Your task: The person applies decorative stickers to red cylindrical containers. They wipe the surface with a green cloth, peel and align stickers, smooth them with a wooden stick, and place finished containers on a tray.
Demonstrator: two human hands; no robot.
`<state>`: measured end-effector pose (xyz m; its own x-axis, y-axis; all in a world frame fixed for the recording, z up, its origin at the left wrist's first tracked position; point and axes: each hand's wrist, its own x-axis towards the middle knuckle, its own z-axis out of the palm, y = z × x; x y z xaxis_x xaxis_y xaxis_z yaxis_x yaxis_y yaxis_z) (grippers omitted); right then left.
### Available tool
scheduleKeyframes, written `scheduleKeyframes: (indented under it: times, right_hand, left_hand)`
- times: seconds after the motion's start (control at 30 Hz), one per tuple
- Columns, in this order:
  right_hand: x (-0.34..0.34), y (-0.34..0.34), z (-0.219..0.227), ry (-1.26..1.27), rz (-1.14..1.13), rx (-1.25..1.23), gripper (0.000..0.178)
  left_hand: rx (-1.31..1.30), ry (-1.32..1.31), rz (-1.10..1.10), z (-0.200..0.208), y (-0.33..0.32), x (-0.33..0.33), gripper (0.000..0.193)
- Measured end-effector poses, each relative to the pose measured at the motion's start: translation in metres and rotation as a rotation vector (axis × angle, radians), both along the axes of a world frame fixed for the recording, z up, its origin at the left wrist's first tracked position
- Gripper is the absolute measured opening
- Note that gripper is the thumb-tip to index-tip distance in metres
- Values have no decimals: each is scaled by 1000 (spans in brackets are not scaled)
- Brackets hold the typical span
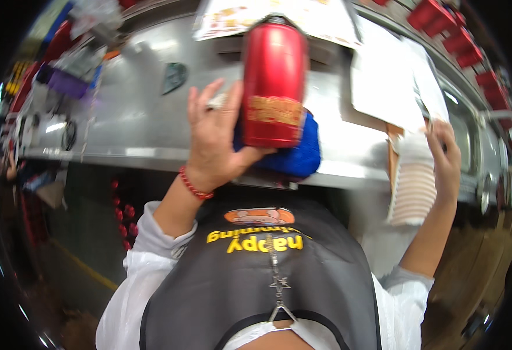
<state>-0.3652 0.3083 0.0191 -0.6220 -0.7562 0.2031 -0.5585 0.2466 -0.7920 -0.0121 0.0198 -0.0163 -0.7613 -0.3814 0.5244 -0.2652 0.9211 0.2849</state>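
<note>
A shiny red bottle (275, 76) with gold lettering near its base lies on a folded blue cloth (307, 153) at the table's near edge. Beside it is my left hand (216, 131), fingers spread along its left side and the thumb against its base. Something small and white (216, 101) shows between those fingers; I cannot tell what it is. Over on the right, my right hand (444, 146) has its fingers closed at the lower corner of a white sheet (433, 81). Just left of that hand hangs a stack of white ribbed strips (414, 178) over the edge.
The metal table (133, 111) carries a dark green flat piece (175, 77) and, at far left, a purple bottle (66, 81). Papers (378, 76) lie to the right. A printed sheet (227, 17) stands behind the red bottle. Red cups (442, 29) line the back right.
</note>
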Motion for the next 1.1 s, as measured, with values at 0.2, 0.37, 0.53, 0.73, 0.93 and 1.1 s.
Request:
scheduleKeyframes:
  times: [0.2, 0.37, 0.53, 0.73, 0.93, 1.1]
  right_hand:
    - [122, -85, 48, 236, 433, 44, 13]
    - [165, -120, 47, 400, 504, -10, 21]
    - [185, -140, 48, 574, 541, -80, 24]
    - [199, -149, 46, 514, 539, -88, 26]
    - [200, -145, 29, 236, 392, 15, 22]
    - [196, -144, 30, 309, 417, 17, 22]
  left_hand:
    - [32, 47, 43, -1, 3, 5, 100]
    - [226, 64, -21, -24, 0, 7, 101]
    - [319, 190, -140, -3, 6, 9, 97]
    - [325, 299, -200, 40, 24, 9, 22]
    - [448, 318, -43, 18, 27, 12, 14]
    - [424, 308, -128, 34, 22, 8, 14]
